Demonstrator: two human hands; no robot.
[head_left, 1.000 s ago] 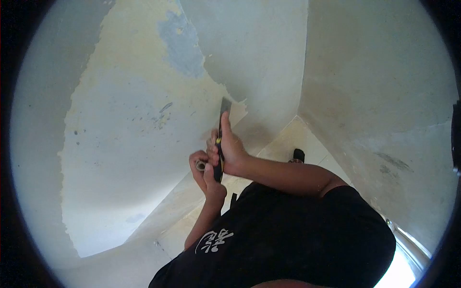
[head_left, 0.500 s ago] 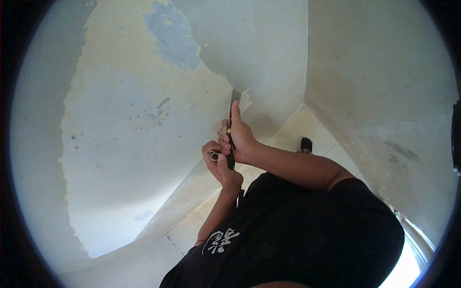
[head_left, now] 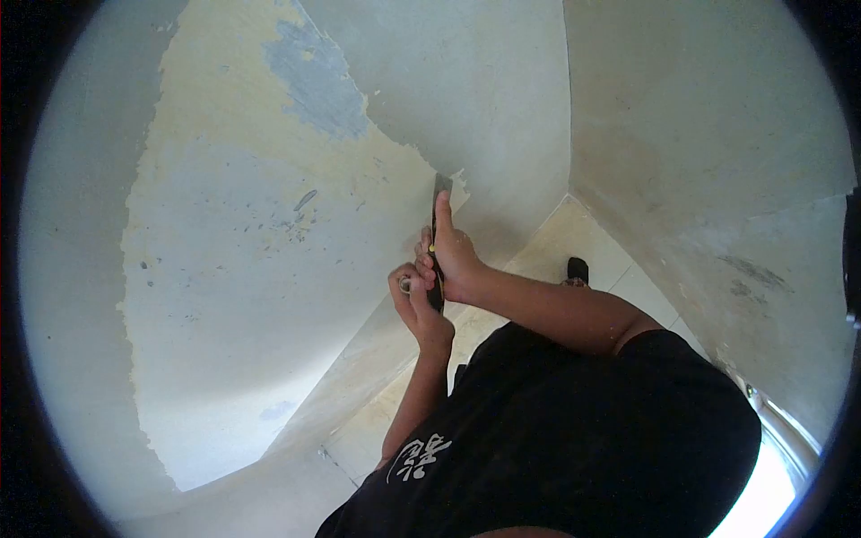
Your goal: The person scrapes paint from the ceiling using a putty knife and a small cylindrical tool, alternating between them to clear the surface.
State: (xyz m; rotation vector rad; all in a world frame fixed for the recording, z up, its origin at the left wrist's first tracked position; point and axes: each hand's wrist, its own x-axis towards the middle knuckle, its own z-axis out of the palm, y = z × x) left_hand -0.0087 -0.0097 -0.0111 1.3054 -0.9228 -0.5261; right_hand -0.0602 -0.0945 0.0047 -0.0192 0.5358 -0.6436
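Note:
My right hand is closed around the dark handle of a scraper, with the thumb stretched along it toward the blade. The scraper's tip lies at the ragged edge of the coating on the wall. Just below and to the left, my left hand is curled around a small tube, whose pale round end shows between the fingers. The left palm is close beside the lower end of the scraper handle, and the fingers hide most of the tube.
A second wall meets this one at a corner on the right. Below lies a tiled floor, with a foot in a dark shoe on it. A bright opening shows at the lower right.
The view has shifted slightly. The scraper tip sits a little lower along the ragged edge. My left hand has turned slightly, and less of the tube's end shows.

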